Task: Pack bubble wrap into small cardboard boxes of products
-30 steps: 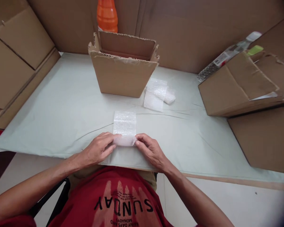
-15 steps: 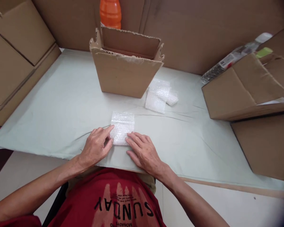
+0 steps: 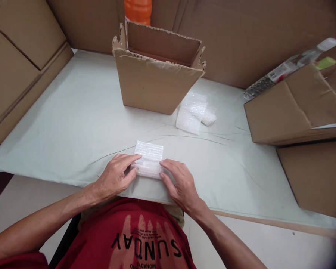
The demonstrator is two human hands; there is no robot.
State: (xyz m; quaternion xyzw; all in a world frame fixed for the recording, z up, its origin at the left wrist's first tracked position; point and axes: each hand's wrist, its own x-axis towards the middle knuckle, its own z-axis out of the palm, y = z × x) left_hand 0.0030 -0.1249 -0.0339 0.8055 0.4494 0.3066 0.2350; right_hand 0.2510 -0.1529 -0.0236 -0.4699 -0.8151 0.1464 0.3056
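A sheet of bubble wrap lies on the table in front of me. Its near part is folded over into a thick strip, while the far part stays flat. My left hand grips the left end of the strip between thumb and index finger. At the opposite end, my right hand holds it with the thumb in front and the fingers behind. Whether anything lies inside the fold cannot be seen.
An upright cardboard box with an open top stands beyond the bubble wrap. More bubble wrap pieces lie beside its right lower corner. An orange bottle is behind it. Cardboard boxes and a clear plastic bottle flank the right; more cardboard stands left.
The bubble wrap was flatter under both hands; its near part is now folded into a strip. My right hand has shifted right, from lying on the sheet to gripping the strip's end.
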